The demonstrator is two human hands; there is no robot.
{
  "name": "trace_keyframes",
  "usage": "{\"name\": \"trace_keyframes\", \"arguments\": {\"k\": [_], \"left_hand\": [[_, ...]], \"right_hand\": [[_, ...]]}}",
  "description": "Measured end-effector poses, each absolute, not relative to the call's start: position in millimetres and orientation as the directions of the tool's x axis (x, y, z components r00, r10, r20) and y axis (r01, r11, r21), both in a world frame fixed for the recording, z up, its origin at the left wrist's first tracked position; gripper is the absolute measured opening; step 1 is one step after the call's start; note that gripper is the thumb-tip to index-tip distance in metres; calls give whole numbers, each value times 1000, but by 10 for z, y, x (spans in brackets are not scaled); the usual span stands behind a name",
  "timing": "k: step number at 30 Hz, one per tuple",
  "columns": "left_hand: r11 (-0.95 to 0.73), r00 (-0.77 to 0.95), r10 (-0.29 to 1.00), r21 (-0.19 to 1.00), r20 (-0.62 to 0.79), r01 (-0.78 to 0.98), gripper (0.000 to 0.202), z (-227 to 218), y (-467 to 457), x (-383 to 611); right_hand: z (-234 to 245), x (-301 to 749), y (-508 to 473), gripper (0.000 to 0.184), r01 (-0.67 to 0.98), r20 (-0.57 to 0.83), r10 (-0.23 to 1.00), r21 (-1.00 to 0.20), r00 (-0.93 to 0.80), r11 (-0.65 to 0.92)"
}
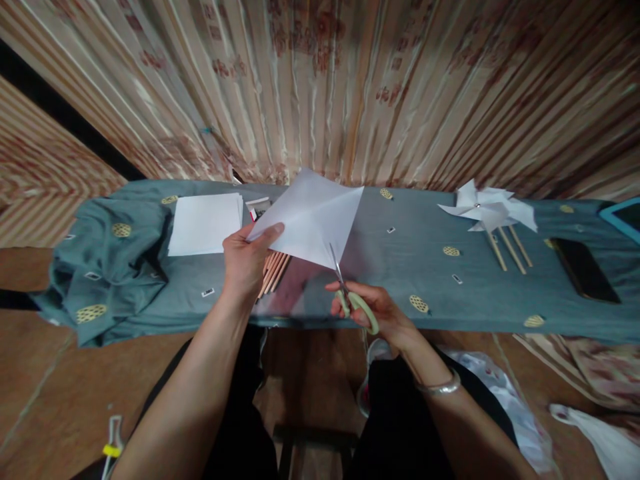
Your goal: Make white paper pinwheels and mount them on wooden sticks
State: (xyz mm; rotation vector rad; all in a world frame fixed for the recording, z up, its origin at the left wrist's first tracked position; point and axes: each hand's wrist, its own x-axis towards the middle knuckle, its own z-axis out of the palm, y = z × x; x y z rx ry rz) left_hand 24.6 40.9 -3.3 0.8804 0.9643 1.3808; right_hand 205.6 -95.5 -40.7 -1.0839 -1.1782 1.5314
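A square sheet of white paper (315,210), faintly creased, is pinched at its left corner by my left hand (246,259), thumb on top. My right hand (373,307) holds scissors (361,308) with pale green handles. Their blades meet the paper near its lower right edge; part of them is hidden by the sheet. Below the paper lies a bundle of thin wooden sticks (274,270), partly covered by my left hand and the sheet. To the left rests a stack of white paper (206,223). A small box (259,208) sits just behind my left hand.
Several white paper pinwheels (487,205) on wooden sticks lie at the right of the cloth-covered table (420,253). Beyond them are a black phone (586,270) and a blue-edged object (623,219). Bunched cloth (113,260) fills the left end. A curtain (320,87) hangs behind.
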Motion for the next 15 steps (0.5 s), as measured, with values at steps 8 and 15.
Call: {"name": "trace_keyframes", "arguments": {"k": [8,15], "left_hand": [[19,-36,999,938,-34,-347,21,-68,426,225],[18,-29,999,942,-29,-335,23,-82,419,216]], "right_hand": [[-442,2076,-937,67,-136,-100,971,-982,-217,-131],[-424,2092,-932,70,-135,-113,968,-980,-222,-145]]}}
